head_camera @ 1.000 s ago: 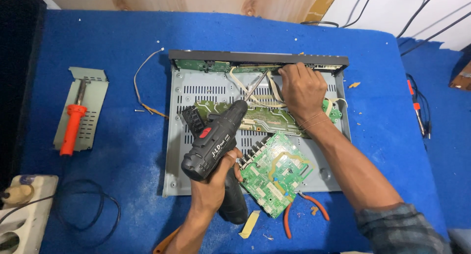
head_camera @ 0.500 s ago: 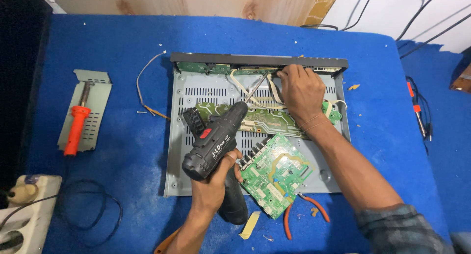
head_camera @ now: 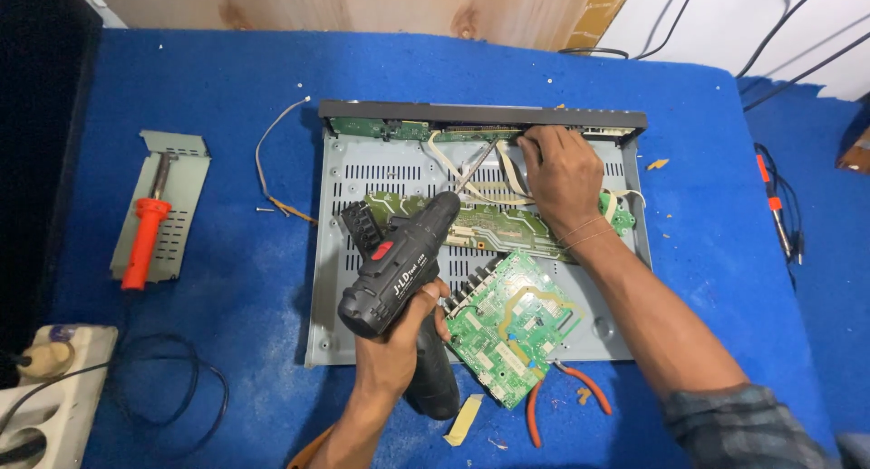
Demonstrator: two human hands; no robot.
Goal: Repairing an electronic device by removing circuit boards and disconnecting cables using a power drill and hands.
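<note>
Drill bit tip hidden among ribbon cables beneath the right hand (head_camera: 562,174). Cordless drill (head_camera: 399,265) over the open metal chassis (head_camera: 340,251), long axis running up-right away from the grip. Left hand (head_camera: 399,342) closed tight around its handle, wrist bent; right grip pinches cables at the chassis rear edge

bare left forearm (head_camera: 358,424); right arm in a rolled grey plaid sleeve (head_camera: 739,424).
</note>
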